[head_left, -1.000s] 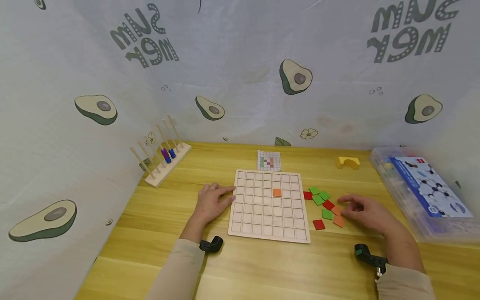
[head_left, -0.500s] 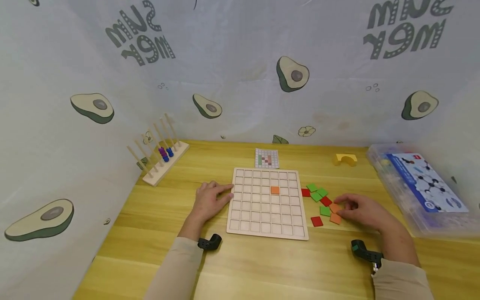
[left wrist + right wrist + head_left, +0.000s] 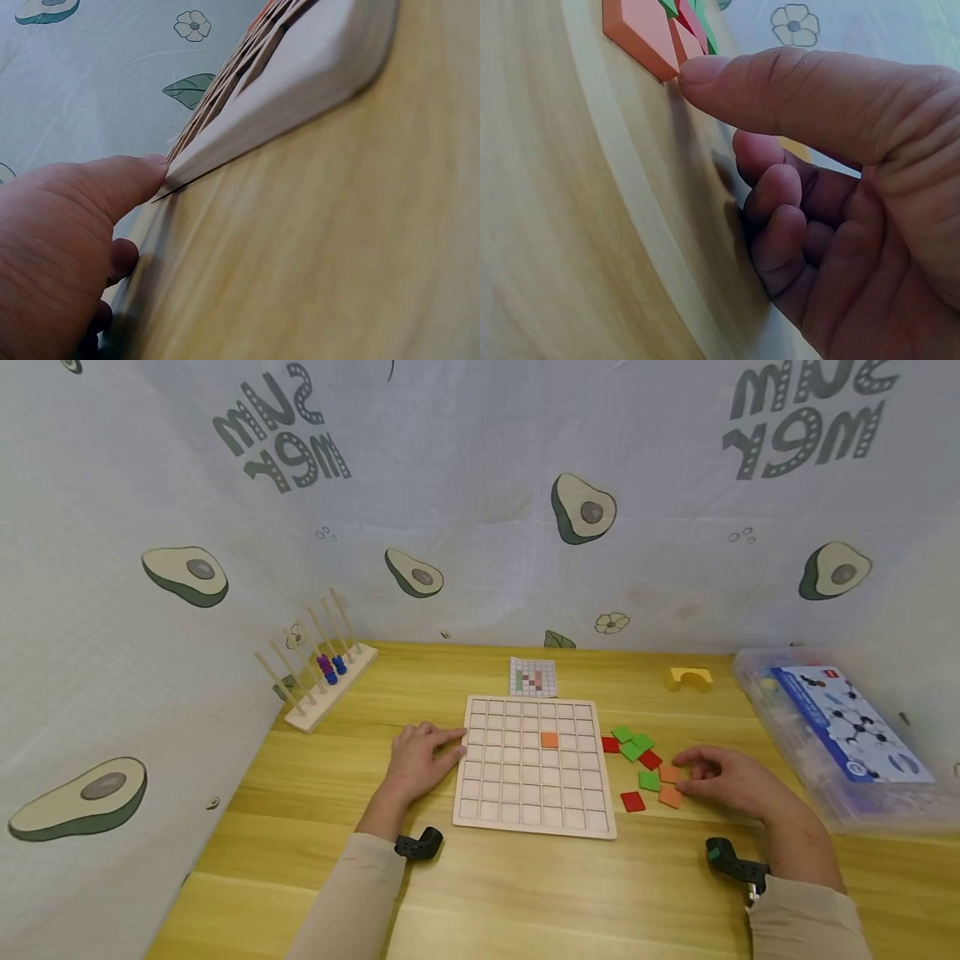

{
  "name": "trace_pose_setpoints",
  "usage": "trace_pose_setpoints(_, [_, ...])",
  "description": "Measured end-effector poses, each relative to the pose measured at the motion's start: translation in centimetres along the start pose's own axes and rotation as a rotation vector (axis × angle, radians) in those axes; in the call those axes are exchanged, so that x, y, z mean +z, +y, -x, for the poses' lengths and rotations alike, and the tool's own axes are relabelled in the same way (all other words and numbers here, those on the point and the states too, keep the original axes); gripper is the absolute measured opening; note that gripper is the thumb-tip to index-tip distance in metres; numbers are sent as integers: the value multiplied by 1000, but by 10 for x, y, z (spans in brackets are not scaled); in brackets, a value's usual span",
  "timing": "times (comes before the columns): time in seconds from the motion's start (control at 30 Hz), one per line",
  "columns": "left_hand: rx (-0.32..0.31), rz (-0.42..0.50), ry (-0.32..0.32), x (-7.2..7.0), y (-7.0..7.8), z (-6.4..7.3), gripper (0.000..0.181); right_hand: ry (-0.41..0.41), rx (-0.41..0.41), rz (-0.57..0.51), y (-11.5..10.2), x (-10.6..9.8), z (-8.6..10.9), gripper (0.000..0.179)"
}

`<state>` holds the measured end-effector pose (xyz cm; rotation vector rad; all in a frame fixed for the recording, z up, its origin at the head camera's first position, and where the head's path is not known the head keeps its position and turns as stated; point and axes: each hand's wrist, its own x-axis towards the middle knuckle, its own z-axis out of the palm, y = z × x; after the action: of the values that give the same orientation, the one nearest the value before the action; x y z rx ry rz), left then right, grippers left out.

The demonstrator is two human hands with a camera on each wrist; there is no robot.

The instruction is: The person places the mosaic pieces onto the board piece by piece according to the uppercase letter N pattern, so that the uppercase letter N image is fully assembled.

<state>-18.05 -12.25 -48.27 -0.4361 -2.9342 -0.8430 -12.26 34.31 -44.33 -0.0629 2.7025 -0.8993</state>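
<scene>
A pale wooden grid board [image 3: 534,831] lies flat on the table, with one orange tile [image 3: 550,740] in a cell of its upper half. At the board's left edge rests my left hand [image 3: 417,764]; its index finger and thumb reach the side, and the thumb [image 3: 139,176] meets the edge in the left wrist view. My right hand [image 3: 723,781] is beside the loose tiles, index and thumb apart around the right end of another orange tile [image 3: 669,773]. In the right wrist view its thumb [image 3: 705,71] overlaps a tile corner, the other fingers curl loosely, and the index is mostly hidden.
Several green, red [image 3: 633,802] and orange tiles lie right of the board. Behind it is a printed pattern card [image 3: 533,677]. A peg stand [image 3: 330,689] with beads stands back left, a yellow arch block [image 3: 688,678] back right, and a clear plastic box [image 3: 825,760] far right.
My right fingers closed in on the upper orange tile, then drew slightly back to its right. That tile has turned a little. The left hand stays at the board while the head view shifts slightly.
</scene>
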Motion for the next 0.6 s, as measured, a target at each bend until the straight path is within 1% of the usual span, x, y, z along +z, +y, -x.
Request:
trace_pose_setpoints(0.2, [-1, 1, -2, -1, -1, 0, 35, -15, 27, -16, -1, 0, 0, 48])
trace_pose_setpoints(0.37, [2, -4, -6, -1, -2, -3, 35, -4, 3, -26, 1, 3, -1, 45])
trace_pose_setpoints(0.47, [-14, 0, -20, -1, -2, -2, 36, -5, -5, -29, 2, 4, -2, 42])
trace_pose_setpoints(0.6, [-19, 3, -19, -1, 0, 0, 36, 2, -4, -19, 2, 4, -3, 41])
